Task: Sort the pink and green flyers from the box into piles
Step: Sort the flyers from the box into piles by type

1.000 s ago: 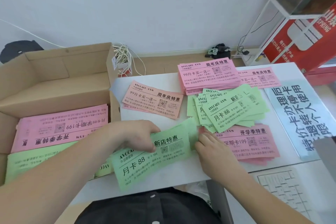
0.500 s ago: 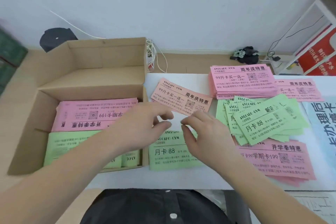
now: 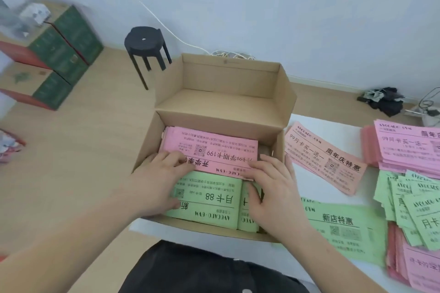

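Shifted both hands off the table [image 3: 333, 126] and into the box [image 3: 238, 74] since half a second ago. Now resting left hand [image 3: 157, 183] and right hand [image 3: 273, 190] loosely flat on the pink flyers [image 3: 214, 147], thumbs on the green flyers [image 3: 209, 200]. Gripping nothing yet, probably bracketing the pink stack's ends to lift it. Stacked crosswise, long axis left-right, print upside down. Outside, sorted pink pile [image 3: 409, 145] and green pile [image 3: 414, 204].

A small office or store room: gym flyers [image 3: 404, 147] piled on a white tabletop [image 3: 333, 123], stacked boxes [image 3: 59, 54] and a black stool [image 3: 144, 40] on a wood floor [image 3: 83, 162].
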Demonstrator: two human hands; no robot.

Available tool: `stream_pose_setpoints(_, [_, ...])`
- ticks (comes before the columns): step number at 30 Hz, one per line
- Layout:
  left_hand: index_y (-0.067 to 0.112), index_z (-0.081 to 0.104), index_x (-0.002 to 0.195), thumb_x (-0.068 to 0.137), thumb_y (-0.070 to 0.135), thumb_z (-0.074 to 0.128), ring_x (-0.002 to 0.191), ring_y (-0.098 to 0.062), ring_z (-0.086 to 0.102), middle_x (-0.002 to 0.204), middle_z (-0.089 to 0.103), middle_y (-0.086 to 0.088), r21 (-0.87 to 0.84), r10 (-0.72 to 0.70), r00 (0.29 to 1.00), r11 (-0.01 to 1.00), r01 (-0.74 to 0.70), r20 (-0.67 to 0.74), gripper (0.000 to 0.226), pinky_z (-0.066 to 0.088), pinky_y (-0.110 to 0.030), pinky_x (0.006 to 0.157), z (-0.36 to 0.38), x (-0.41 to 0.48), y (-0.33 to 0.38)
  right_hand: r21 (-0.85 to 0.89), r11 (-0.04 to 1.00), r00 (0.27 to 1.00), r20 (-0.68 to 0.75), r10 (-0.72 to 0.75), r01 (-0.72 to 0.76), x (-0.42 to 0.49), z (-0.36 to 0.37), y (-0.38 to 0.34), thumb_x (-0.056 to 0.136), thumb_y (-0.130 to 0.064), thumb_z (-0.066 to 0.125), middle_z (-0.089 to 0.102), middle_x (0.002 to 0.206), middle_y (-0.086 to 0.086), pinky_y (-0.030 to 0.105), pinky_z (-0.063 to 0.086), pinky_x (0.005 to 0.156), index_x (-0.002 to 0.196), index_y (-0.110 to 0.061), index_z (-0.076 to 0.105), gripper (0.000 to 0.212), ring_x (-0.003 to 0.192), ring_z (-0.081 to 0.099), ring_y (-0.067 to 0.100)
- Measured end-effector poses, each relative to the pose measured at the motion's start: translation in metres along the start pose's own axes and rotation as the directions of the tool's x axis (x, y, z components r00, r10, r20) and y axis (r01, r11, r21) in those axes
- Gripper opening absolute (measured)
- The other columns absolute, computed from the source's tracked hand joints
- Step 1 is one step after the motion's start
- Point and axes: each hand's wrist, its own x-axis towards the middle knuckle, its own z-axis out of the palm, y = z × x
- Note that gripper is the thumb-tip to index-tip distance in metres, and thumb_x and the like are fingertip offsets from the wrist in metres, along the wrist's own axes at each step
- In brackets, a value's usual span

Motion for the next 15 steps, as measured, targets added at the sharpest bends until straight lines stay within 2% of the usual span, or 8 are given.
stream_pose_setpoints(2, [0.043,0.027,0.157,0.081,0.055,0.076,0.146,-0.013,0.025,0.153,0.025,0.012,0.004,0.01,1.0,1.0,-0.01,0.007,0.092,0.033,-0.034,0.117,-0.003,0.002,-0.015,-0.016,0.999,0.999,-0.008,0.032,-0.032,0.01,0.006,-0.009,0.076,-0.007,0.081,0.073,0.107,-0.01,0.062,0.027,0.121,0.094,-0.022,0.079,0.024,0.12,0.061,0.023])
stream_pose_setpoints(6, [0.044,0.026,0.157,0.083,0.054,0.075,0.142,-0.015,0.024,0.148,0.028,0.01,-0.007,0.006,0.999,1.0,-0.006,-0.034,0.09,0.039,-0.035,0.111,-0.007,0.009,-0.045,-0.114,0.993,1.0,0.018,0.021,-0.019,0.033,0.019,-0.025,0.074,-0.013,0.084,0.073,0.102,-0.01,0.06,0.022,0.124,0.091,-0.022,0.079,0.019,0.116,0.061,0.022])
stream_pose_setpoints(9, [0.045,0.029,0.155,0.078,0.056,0.08,0.137,-0.018,0.029,0.141,0.034,0.009,-0.008,0.009,1.0,1.0,-0.009,-0.027,0.093,0.042,-0.038,0.11,-0.01,0.018,-0.064,-0.274,0.961,0.997,0.073,-0.006,0.026,0.046,0.026,-0.036,0.075,-0.018,0.081,0.073,0.098,-0.005,0.063,0.019,0.124,0.088,-0.02,0.077,0.014,0.113,0.064,0.029])
stream_pose_setpoints(12, [0.042,0.032,0.152,0.072,0.058,0.085,0.134,-0.02,0.03,0.138,0.037,0.008,-0.027,0.017,0.999,0.999,-0.018,-0.031,0.098,0.04,-0.038,0.111,-0.008,0.025,-0.071,-0.417,0.903,0.991,0.118,-0.059,0.104,0.048,0.025,-0.04,0.08,-0.022,0.075,0.071,0.094,0.0,0.06,0.013,0.127,0.09,-0.016,0.074,0.011,0.108,0.066,0.031])
stream_pose_setpoints(14, [0.037,0.035,0.15,0.068,0.06,0.086,0.131,-0.021,0.029,0.134,0.037,0.007,-0.029,0.034,0.998,0.999,-0.036,-0.051,0.099,0.039,-0.037,0.112,-0.006,0.029,-0.073,-0.423,0.895,0.984,0.161,-0.078,0.14,0.048,0.023,-0.042,0.083,-0.023,0.072,0.07,0.094,-0.001,0.054,0.016,0.128,0.092,-0.016,0.074,0.012,0.104,0.067,0.028])
stream_pose_setpoints(15, [0.035,0.037,0.148,0.067,0.061,0.085,0.129,-0.02,0.029,0.131,0.037,0.007,-0.026,0.051,0.997,0.998,-0.053,-0.059,0.097,0.039,-0.037,0.111,-0.005,0.029,-0.074,-0.41,0.9,0.979,0.189,-0.075,0.148,0.047,0.024,-0.044,0.083,-0.024,0.072,0.07,0.095,-0.001,0.051,0.023,0.127,0.095,-0.017,0.074,0.014,0.103,0.067,0.026])
